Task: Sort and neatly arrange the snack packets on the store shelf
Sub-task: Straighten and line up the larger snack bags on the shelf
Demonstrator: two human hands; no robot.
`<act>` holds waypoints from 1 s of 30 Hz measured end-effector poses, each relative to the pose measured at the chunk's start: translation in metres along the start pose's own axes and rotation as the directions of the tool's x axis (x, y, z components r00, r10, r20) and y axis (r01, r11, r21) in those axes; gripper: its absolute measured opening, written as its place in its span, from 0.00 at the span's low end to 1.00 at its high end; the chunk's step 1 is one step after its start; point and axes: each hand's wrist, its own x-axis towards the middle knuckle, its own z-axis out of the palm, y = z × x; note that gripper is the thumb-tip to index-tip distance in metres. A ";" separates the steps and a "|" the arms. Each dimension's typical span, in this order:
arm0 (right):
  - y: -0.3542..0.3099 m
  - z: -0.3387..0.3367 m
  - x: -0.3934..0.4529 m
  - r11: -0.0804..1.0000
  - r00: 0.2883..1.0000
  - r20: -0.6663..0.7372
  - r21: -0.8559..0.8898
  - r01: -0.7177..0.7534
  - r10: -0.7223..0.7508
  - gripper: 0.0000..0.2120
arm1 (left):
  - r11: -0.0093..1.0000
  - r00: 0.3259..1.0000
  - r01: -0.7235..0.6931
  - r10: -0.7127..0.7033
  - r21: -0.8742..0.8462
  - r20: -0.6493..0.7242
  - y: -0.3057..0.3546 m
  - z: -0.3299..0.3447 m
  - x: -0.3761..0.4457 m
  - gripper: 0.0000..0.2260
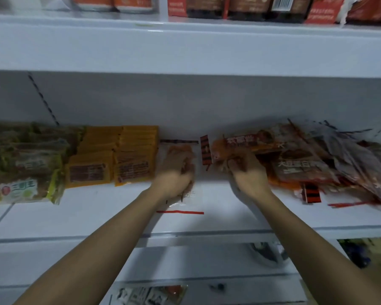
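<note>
A clear snack packet (193,202) with a red strip at its near end lies flat on the white shelf (92,216), in the gap between the stacks. My left hand (176,170) lies on top of it, fingers stretched forward, hiding most of it. To the right, my right hand (245,175) grips an orange snack packet (219,154) at the left edge of a messy pile of red and brown packets (312,166). Both hands are blurred.
Two neat rows of yellow packets (119,159) stand left of my hands, with green packets (24,172) further left. The upper shelf (185,47) hangs close overhead with boxed goods on it. A lower shelf holds a packet (152,293).
</note>
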 end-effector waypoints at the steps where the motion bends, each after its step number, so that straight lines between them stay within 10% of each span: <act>1: 0.003 -0.002 0.003 0.990 0.997 0.008 0.118 -0.077 0.076 0.16 | 0.998 0.999 0.025 -0.024 -0.049 0.023 0.005 0.006 0.006 0.09; 4: 0.009 -0.006 0.018 0.905 0.974 0.015 0.366 -0.218 0.228 0.20 | 0.978 0.993 0.111 -0.104 -0.176 0.048 0.013 0.020 0.023 0.10; 11: -0.001 -0.011 0.026 1.000 0.959 -0.283 0.005 -0.025 0.025 0.05 | 0.867 0.950 0.246 -0.303 -0.433 -0.068 0.027 0.016 0.039 0.08; 15: -0.008 -0.021 0.024 0.978 0.921 -0.389 0.192 0.087 -0.005 0.08 | 0.850 0.938 0.224 -0.320 -0.477 -0.129 0.010 0.006 0.043 0.08; 26: -0.019 -0.043 0.055 0.819 0.989 0.140 0.572 -0.040 -0.050 0.16 | 0.552 0.896 0.421 -0.377 -0.720 0.234 0.035 -0.019 0.032 0.28; 30: -0.017 -0.037 0.060 0.828 0.957 0.282 0.552 -0.100 -0.073 0.23 | 0.453 0.896 0.360 -0.413 -0.816 0.166 0.024 -0.023 0.030 0.28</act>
